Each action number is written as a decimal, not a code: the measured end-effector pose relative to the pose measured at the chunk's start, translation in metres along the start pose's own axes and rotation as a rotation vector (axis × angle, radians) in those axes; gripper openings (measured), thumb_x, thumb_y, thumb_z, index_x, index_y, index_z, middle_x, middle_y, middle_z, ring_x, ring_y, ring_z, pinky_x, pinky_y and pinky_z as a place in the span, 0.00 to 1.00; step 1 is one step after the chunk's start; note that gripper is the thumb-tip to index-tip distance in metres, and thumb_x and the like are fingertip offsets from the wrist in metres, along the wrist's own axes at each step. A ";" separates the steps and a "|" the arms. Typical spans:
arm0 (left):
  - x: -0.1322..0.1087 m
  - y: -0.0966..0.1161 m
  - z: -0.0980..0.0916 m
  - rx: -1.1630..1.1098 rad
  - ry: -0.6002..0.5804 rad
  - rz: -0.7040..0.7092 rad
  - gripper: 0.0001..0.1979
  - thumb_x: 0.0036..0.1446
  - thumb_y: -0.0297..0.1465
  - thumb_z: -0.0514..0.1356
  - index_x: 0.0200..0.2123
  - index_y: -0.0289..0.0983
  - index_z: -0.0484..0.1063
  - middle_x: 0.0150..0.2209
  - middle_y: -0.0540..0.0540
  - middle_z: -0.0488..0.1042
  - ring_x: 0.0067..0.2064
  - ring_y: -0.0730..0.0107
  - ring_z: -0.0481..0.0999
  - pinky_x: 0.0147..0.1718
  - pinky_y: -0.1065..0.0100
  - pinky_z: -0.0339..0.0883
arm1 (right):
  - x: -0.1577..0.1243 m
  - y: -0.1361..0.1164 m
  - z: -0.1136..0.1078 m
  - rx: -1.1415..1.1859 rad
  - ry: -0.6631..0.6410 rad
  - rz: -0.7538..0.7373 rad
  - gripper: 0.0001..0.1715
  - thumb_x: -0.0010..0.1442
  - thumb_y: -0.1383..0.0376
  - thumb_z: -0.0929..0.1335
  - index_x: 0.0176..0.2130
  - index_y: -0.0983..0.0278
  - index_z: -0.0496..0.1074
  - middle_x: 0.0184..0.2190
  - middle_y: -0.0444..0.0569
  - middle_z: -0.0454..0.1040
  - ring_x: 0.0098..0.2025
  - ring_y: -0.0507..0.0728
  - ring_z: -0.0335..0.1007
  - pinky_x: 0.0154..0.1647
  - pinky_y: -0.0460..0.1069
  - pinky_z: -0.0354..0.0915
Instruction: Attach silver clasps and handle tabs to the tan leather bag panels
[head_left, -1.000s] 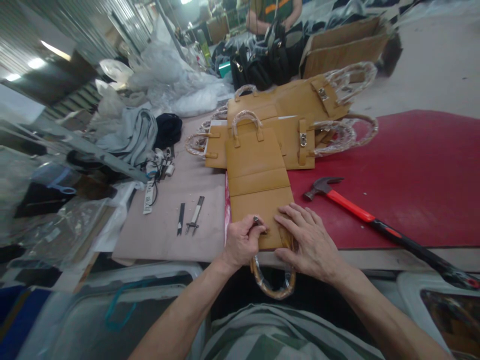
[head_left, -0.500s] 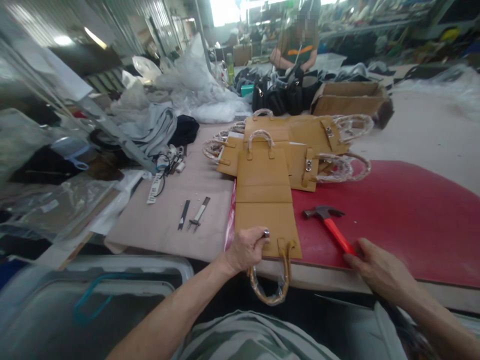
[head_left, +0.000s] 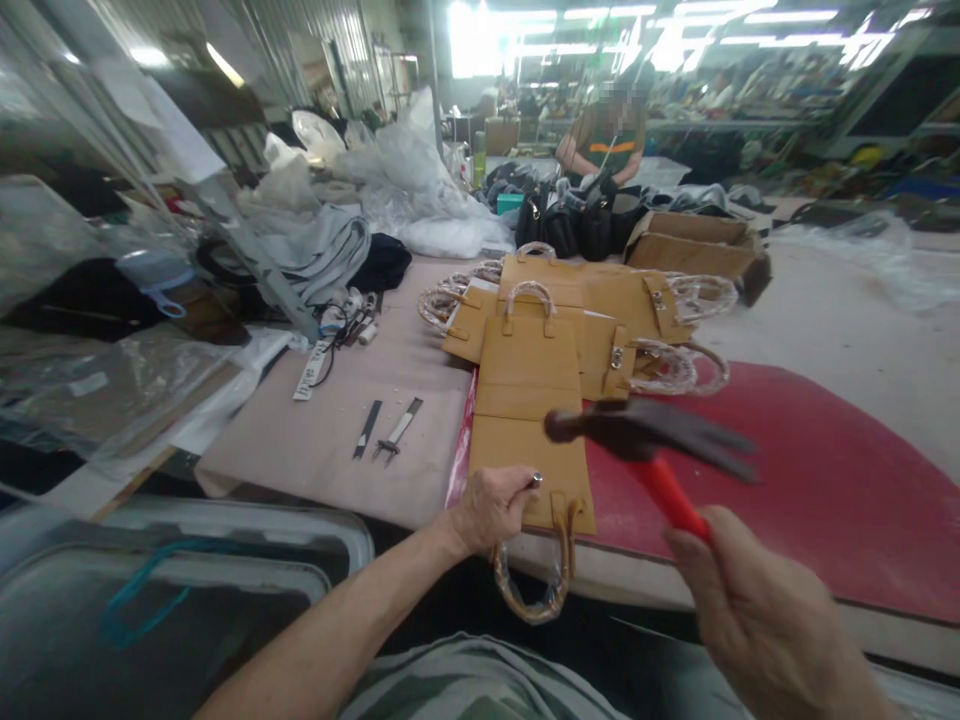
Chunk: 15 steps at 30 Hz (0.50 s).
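My left hand (head_left: 491, 508) is closed around a metal punch (head_left: 536, 480), of which only the round shiny top shows above the fingers. It rests on a tan leather bag panel (head_left: 529, 445), near the strap handle (head_left: 534, 608), which is wrapped in clear film and hangs over the table's front edge. What lies under the fist is hidden. In my right hand (head_left: 765, 600) is a claw hammer (head_left: 652, 435) with a red grip. Its head is raised above the table, with the blunt face to the left, toward the punch; it is slightly blurred.
More tan bag pieces (head_left: 600, 285) with wrapped handles lie behind. A red mat (head_left: 787, 480) covers the right front. Two slim metal tools (head_left: 397, 430) lie left. Farther back are black bags (head_left: 562, 225), a cardboard box (head_left: 697, 250) and a co-worker (head_left: 607, 140). A grey bin (head_left: 247, 520) stands front left.
My right hand has lifted the hammer off the red mat, and its head has come up and closer to me. My left hand keeps its place on the panel. The view has tilted slightly upward.
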<state>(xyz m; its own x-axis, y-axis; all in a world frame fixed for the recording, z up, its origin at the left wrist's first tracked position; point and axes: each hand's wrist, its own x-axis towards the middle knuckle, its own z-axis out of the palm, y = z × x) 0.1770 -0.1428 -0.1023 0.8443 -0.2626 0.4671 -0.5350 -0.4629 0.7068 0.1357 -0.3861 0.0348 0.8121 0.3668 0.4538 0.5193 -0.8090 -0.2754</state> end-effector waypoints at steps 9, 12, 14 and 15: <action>-0.001 -0.002 0.001 0.004 0.008 0.026 0.05 0.62 0.25 0.57 0.37 0.37 0.72 0.31 0.46 0.77 0.33 0.67 0.78 0.34 0.70 0.69 | 0.006 -0.017 -0.005 -0.095 0.107 -0.115 0.17 0.74 0.60 0.57 0.31 0.57 0.57 0.15 0.37 0.60 0.12 0.50 0.54 0.17 0.48 0.45; -0.001 -0.002 0.000 -0.006 0.012 0.012 0.06 0.61 0.24 0.56 0.37 0.37 0.72 0.30 0.47 0.76 0.31 0.68 0.77 0.31 0.71 0.68 | 0.002 -0.012 -0.007 -0.099 -0.079 -0.188 0.17 0.73 0.62 0.57 0.31 0.58 0.59 0.15 0.38 0.64 0.12 0.50 0.56 0.17 0.49 0.45; -0.001 -0.002 0.000 -0.006 0.006 0.006 0.06 0.61 0.24 0.56 0.36 0.37 0.72 0.29 0.47 0.76 0.31 0.68 0.77 0.31 0.71 0.69 | -0.003 -0.006 -0.009 -0.084 -0.113 -0.096 0.16 0.73 0.60 0.58 0.32 0.58 0.61 0.16 0.39 0.64 0.14 0.51 0.59 0.18 0.48 0.48; -0.001 -0.001 0.000 -0.001 0.002 0.010 0.05 0.61 0.24 0.56 0.35 0.37 0.72 0.29 0.47 0.76 0.31 0.68 0.78 0.32 0.71 0.69 | -0.006 -0.004 -0.010 -0.080 -0.093 -0.023 0.16 0.73 0.58 0.58 0.33 0.59 0.62 0.16 0.39 0.64 0.14 0.51 0.59 0.19 0.48 0.49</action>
<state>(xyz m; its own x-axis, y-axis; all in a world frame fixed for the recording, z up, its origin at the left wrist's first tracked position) 0.1769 -0.1418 -0.1035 0.8391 -0.2651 0.4751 -0.5431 -0.4592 0.7030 0.1259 -0.3902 0.0413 0.8234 0.4235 0.3776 0.5180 -0.8327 -0.1956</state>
